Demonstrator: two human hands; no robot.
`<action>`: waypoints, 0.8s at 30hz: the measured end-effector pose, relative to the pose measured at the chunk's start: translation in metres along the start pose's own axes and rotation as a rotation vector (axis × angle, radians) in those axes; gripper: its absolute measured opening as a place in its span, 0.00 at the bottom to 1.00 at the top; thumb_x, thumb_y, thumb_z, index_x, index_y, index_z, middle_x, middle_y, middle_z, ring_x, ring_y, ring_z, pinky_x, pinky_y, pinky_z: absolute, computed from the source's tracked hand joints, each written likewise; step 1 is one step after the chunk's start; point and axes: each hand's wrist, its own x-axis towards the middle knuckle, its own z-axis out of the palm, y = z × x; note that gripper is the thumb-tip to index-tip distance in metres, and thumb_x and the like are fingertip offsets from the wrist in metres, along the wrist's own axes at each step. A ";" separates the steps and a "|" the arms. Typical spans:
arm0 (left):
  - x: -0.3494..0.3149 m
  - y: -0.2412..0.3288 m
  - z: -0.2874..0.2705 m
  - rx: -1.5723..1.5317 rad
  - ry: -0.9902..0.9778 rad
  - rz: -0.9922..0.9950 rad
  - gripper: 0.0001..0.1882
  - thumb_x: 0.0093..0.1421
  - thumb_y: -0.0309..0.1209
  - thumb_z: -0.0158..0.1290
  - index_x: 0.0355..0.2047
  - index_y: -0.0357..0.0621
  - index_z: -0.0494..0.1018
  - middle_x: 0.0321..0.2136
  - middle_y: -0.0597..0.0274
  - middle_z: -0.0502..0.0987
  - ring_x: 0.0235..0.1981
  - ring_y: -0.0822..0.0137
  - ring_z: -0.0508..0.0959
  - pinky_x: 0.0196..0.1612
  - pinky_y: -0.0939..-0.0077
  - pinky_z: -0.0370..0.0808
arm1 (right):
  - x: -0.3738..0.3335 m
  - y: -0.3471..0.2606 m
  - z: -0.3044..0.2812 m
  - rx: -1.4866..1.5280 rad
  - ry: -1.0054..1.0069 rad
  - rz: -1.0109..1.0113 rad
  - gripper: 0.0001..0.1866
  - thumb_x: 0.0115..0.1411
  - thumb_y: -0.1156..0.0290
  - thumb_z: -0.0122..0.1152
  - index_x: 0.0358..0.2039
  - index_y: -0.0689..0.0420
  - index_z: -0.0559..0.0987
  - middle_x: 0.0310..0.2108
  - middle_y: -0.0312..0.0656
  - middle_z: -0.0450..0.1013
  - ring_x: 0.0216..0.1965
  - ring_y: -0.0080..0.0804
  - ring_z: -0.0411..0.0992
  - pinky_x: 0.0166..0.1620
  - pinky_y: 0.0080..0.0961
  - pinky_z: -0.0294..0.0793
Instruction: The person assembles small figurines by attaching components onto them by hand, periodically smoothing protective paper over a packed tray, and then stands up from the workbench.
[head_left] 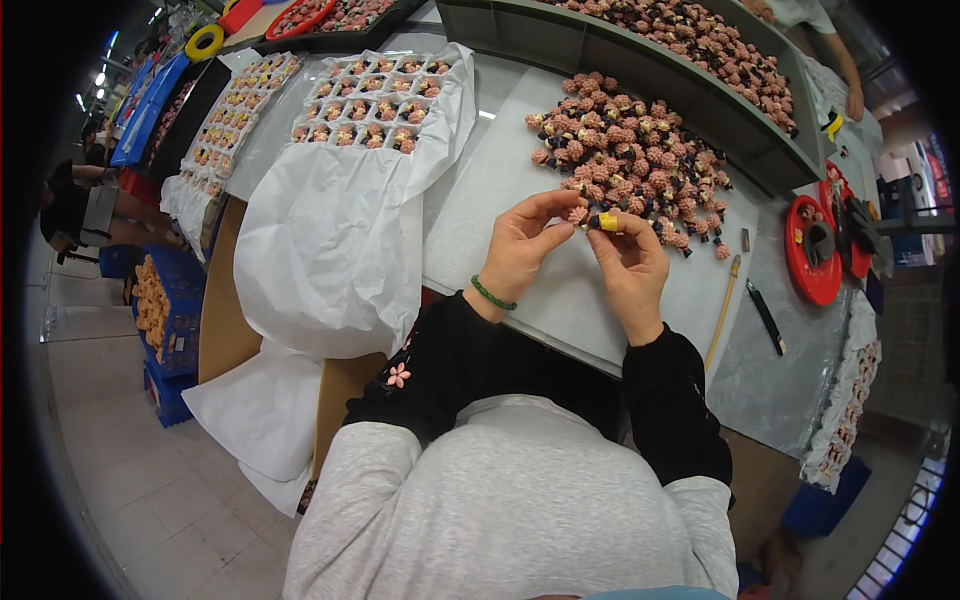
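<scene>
- Head view; clock directions are taken from the two hands, with 12 at the top.
- Left hand (pixel 520 250): thumb and forefinger pinch the pink end of a small figure (pixel 578 215). A green bracelet (pixel 492 293) is on the wrist.
- Right hand (pixel 637 268): thumb and forefinger grip the figure's dark end. A yellow band (pixel 608 221) shows at the forefinger; whether it sits on the finger or on the figure, I cannot tell.
- Figure: held between both hands, over the near edge of the pile and above the white board (pixel 480 215).
- Pile (pixel 640 145): at 1 o'clock, loose on the board; pink and dark figures, lying at mixed angles.
- Bin (pixel 640 80): grey-green, also at 1 o'clock, beyond the pile, filled with similar figures.
- Tray (pixel 345 133): white, at 10 o'clock, figures seated in separate cells. Crumpled white paper (pixel 330 250) spreads from it at 9 o'clock.
- Brush (pixel 722 312) and black knife (pixel 766 318): at 4 o'clock, lying apart from each other.
- Red dish (pixel 797 262): at 3 o'clock, a dark object inside, not identifiable.
- Co-worker's arm (pixel 845 70): at 2 o'clock, beyond the bin.
</scene>
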 end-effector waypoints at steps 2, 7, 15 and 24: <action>0.000 0.001 0.001 -0.026 0.014 -0.011 0.18 0.53 0.17 0.48 0.46 0.34 0.66 0.43 0.57 0.71 0.45 0.70 0.69 0.49 0.75 0.66 | 0.001 -0.001 0.001 -0.005 -0.004 -0.013 0.10 0.52 0.82 0.58 0.35 0.62 0.71 0.36 0.36 0.69 0.36 0.19 0.68 0.39 0.14 0.68; 0.001 0.005 0.002 -0.063 0.035 -0.090 0.16 0.57 0.23 0.46 0.47 0.35 0.65 0.40 0.58 0.72 0.43 0.69 0.71 0.48 0.74 0.67 | 0.001 -0.002 -0.002 -0.074 -0.080 -0.072 0.10 0.50 0.83 0.58 0.35 0.62 0.72 0.36 0.37 0.69 0.35 0.20 0.68 0.38 0.13 0.68; 0.006 0.011 0.001 -0.257 0.126 -0.156 0.17 0.62 0.30 0.39 0.50 0.36 0.61 0.38 0.61 0.72 0.39 0.69 0.72 0.41 0.75 0.71 | 0.023 -0.016 0.000 -0.741 0.104 -0.318 0.14 0.46 0.81 0.59 0.36 0.61 0.74 0.31 0.40 0.71 0.34 0.27 0.69 0.35 0.20 0.68; 0.006 0.002 -0.006 -0.329 0.258 -0.083 0.10 0.61 0.31 0.40 0.40 0.39 0.64 0.33 0.64 0.67 0.34 0.72 0.69 0.32 0.80 0.66 | 0.053 -0.009 0.022 -1.263 -0.128 -0.299 0.16 0.42 0.62 0.63 0.31 0.55 0.75 0.28 0.37 0.70 0.35 0.36 0.65 0.35 0.31 0.60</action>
